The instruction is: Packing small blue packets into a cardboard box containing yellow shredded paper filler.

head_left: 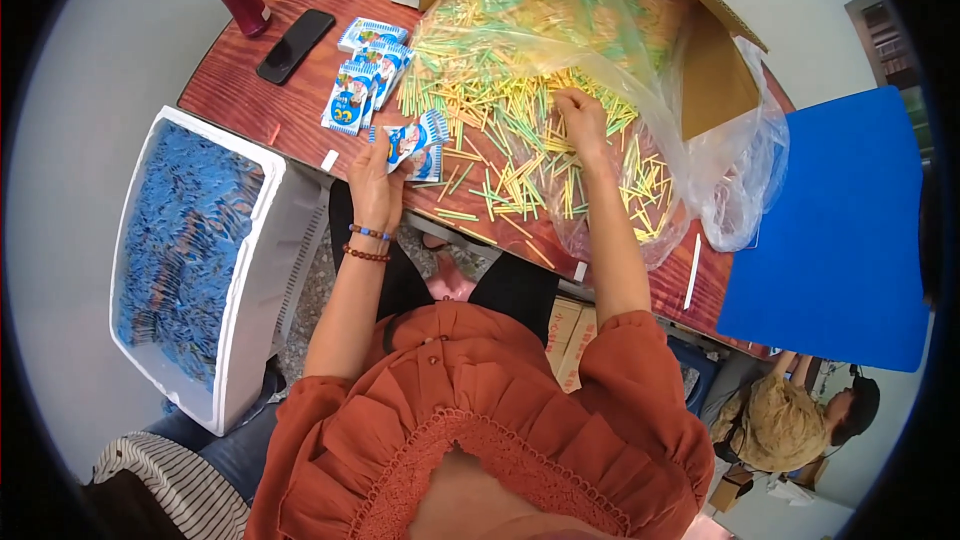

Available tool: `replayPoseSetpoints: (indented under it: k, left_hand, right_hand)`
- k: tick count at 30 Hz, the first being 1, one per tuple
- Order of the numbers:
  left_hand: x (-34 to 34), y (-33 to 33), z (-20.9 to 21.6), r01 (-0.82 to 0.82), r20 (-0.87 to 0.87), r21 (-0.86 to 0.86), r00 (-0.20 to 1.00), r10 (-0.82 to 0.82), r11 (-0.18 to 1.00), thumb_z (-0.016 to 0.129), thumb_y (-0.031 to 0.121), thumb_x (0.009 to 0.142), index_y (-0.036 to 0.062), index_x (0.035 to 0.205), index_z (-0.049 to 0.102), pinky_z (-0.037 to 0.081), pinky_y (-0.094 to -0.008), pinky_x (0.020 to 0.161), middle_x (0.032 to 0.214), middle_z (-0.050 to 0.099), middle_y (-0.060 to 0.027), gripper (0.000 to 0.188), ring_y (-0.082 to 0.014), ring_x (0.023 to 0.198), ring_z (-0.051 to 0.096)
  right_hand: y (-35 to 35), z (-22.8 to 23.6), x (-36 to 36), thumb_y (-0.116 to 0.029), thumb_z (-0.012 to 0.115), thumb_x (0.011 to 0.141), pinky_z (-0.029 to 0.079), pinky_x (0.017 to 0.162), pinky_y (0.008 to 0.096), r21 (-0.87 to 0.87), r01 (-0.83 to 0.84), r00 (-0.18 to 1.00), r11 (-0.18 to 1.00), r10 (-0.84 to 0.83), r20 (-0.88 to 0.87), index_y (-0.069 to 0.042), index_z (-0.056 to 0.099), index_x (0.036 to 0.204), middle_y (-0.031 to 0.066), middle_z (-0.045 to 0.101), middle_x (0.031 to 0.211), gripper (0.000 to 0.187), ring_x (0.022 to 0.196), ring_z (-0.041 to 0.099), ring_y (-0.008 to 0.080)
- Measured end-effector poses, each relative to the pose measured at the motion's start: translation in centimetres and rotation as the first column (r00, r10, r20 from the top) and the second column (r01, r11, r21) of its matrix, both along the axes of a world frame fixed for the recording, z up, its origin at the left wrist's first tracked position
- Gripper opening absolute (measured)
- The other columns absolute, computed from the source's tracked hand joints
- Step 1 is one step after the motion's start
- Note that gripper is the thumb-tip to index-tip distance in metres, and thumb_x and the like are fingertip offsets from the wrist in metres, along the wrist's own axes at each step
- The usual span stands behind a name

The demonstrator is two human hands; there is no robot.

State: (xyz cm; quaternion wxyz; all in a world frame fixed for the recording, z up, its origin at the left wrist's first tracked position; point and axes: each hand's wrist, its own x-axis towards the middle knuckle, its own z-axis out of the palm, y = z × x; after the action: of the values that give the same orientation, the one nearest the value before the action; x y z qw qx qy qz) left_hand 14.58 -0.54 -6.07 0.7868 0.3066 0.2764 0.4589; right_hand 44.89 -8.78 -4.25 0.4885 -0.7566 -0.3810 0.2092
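The left hand (375,185) grips small blue-and-white packets (415,145). To their right, the right hand (582,120) pinches closed on yellow and green sticks (520,155) spilled across the wooden table (290,105).

A reddish-brown wooden table (300,90) is standing over a pale, plain floor (80,140). A speckled patch of floor (310,290) is showing beneath the table edge. A blue chair (840,240) is sitting at the right end of the table. A dark shelf unit (885,35) is showing at the upper right. Even, bright light is falling across the whole scene.
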Motion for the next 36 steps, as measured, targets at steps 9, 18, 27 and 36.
replayPoseSetpoints:
  k: [9, 18, 27, 36]
  left_hand:
    - [-0.1, -0.1, -0.9, -0.017, 0.013, -0.046, 1.000, 0.017, 0.999, 0.052, 0.029, 0.097, 0.0002, 0.097, 0.063, 0.054, -0.0323, 0.076, 0.098, 0.066, -0.0071, 0.030, -0.0145, 0.080, 0.062]
    - [-1.4, -0.4, 0.0, -0.119, -0.036, -0.134, 0.993, 0.115, 0.984, 0.057, 0.028, 0.095, 0.0068, 0.090, 0.065, 0.047, -0.0237, 0.063, 0.089, 0.066, -0.0007, 0.023, -0.0094, 0.076, 0.061]
    - [-0.7, -0.5, 0.7, -0.111, -0.003, -0.155, 0.994, 0.112, 0.982, 0.058, 0.027, 0.095, 0.0051, 0.091, 0.063, 0.048, -0.0232, 0.062, 0.087, 0.066, -0.0010, 0.023, -0.0090, 0.075, 0.061]
    - [-0.9, -0.3, -0.1, -0.089, 0.014, -0.148, 0.996, 0.092, 0.985, 0.059, 0.028, 0.094, 0.0063, 0.088, 0.063, 0.048, -0.0238, 0.061, 0.084, 0.065, -0.0006, 0.023, -0.0092, 0.072, 0.061]
  right_hand:
    - [7.2, 0.3, 7.4, -0.017, 0.059, 0.083, 0.048, 0.078, 0.0361, 0.072, -0.066, 0.956, 0.995, 0.042, 0.291, -0.001, 0.065, 0.097, 0.0196, 0.066, 0.098, 0.022, 0.090, 0.064, 0.0317]
    - [7.0, 2.4, 3.3, -0.019, 0.064, 0.077, 0.050, 0.075, 0.0393, -0.125, 0.026, 0.798, 0.992, 0.055, 0.601, 0.000, 0.068, 0.087, 0.0197, 0.067, 0.089, 0.022, 0.085, 0.064, 0.0330]
    - [9.6, 0.4, 2.8, -0.021, 0.057, 0.078, 0.051, 0.073, 0.0463, -0.457, 0.279, 0.507, 0.845, 0.274, 0.817, -0.001, 0.069, 0.087, 0.0213, 0.067, 0.092, 0.025, 0.087, 0.066, 0.0354]
    - [4.0, -0.6, 6.6, -0.024, 0.054, 0.086, 0.045, 0.084, 0.0454, -0.333, 0.005, 0.709, 0.943, 0.232, 0.666, 0.004, 0.061, 0.098, 0.0210, 0.064, 0.102, 0.031, 0.097, 0.059, 0.0371]
